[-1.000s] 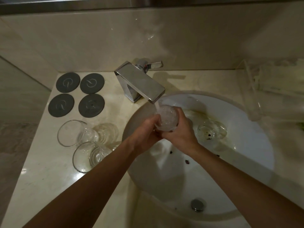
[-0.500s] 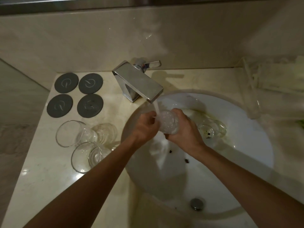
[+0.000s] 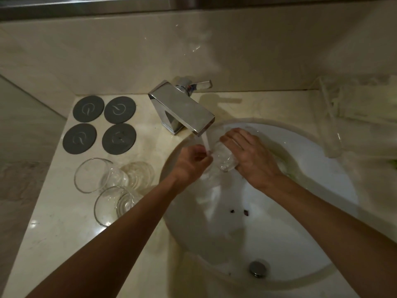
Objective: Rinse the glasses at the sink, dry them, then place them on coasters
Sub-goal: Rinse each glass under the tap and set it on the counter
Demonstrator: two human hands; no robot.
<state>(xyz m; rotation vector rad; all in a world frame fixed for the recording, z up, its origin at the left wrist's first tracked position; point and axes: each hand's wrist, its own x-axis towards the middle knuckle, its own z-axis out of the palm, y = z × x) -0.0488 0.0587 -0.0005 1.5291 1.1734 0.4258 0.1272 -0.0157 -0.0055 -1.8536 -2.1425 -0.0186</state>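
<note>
A clear glass (image 3: 223, 158) is tilted under the water running from the chrome faucet (image 3: 182, 106), above the white sink (image 3: 311, 190). My right hand (image 3: 249, 155) grips the glass from its right side. My left hand (image 3: 191, 162) has its fingers curled at the glass's rim, right where the stream lands. Two more clear glasses (image 3: 94, 175) (image 3: 113, 205) lie on their sides on the counter left of the sink. Several dark round coasters (image 3: 100, 124) sit behind them, all bare.
A clear plastic bag with pale contents (image 3: 354, 108) lies on the counter at the right. Dark specks (image 3: 238, 211) lie in the basin, above the drain (image 3: 257, 268). The counter's left edge drops off beside the coasters.
My right hand has turned the glass and shifted up over it. My left hand has slid from under the glass to its rim. Water keeps running.
</note>
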